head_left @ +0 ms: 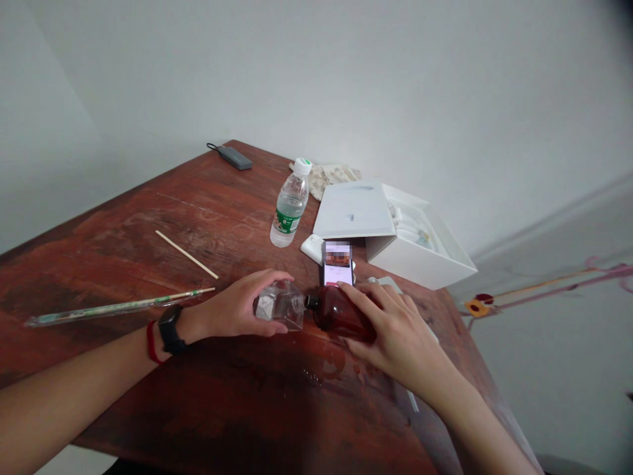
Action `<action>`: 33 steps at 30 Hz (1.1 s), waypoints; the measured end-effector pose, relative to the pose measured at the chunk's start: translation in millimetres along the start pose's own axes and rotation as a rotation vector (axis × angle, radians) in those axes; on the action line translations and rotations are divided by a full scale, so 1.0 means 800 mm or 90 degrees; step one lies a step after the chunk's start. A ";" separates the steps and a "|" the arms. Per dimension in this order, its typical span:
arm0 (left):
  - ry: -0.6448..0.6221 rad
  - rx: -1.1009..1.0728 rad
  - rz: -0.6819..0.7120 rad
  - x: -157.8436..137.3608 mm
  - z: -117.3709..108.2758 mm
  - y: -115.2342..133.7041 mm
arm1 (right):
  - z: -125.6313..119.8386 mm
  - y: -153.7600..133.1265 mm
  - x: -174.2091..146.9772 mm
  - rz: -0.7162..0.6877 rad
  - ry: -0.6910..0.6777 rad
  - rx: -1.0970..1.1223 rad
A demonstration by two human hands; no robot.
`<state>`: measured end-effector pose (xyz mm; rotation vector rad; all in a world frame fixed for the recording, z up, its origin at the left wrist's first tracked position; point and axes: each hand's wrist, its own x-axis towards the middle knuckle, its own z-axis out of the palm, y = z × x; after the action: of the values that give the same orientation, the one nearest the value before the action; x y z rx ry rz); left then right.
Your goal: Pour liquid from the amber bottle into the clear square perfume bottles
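My left hand is closed round a clear, square-sided plastic bottle, which lies tilted with its neck toward the right. In my right hand is a reddish-brown bottle, tipped over on its side. Its dark neck meets the clear bottle's neck or sits just beside it; I cannot tell whether they touch. Just beyond the brown bottle, a phone with a lit screen leans against a white object. Small drops of liquid lie on the wooden table below the bottles.
A water bottle with a green label stands behind my hands. An open white box sits at the back right near a patterned cloth. A bare chopstick, a wrapped one and a grey device lie leftward.
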<state>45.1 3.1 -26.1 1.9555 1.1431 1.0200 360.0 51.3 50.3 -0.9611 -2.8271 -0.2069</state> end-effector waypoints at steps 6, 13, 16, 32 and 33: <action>-0.005 0.000 0.000 0.000 0.000 0.003 | -0.001 -0.001 0.001 -0.002 0.001 0.007; -0.003 -0.003 0.002 0.001 0.000 0.003 | 0.001 0.001 0.000 0.000 0.004 0.004; -0.004 -0.003 -0.002 0.000 0.000 0.002 | 0.002 0.001 0.000 -0.003 0.009 -0.004; -0.002 0.003 0.001 0.001 0.000 0.002 | 0.003 0.001 0.000 -0.013 0.019 -0.013; -0.001 0.002 0.002 0.001 0.000 0.002 | 0.003 0.001 0.000 -0.013 0.019 -0.011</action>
<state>45.5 3.0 -24.7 1.9607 1.1426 1.0181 360.5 52.2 48.2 -0.9245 -2.8140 -0.2462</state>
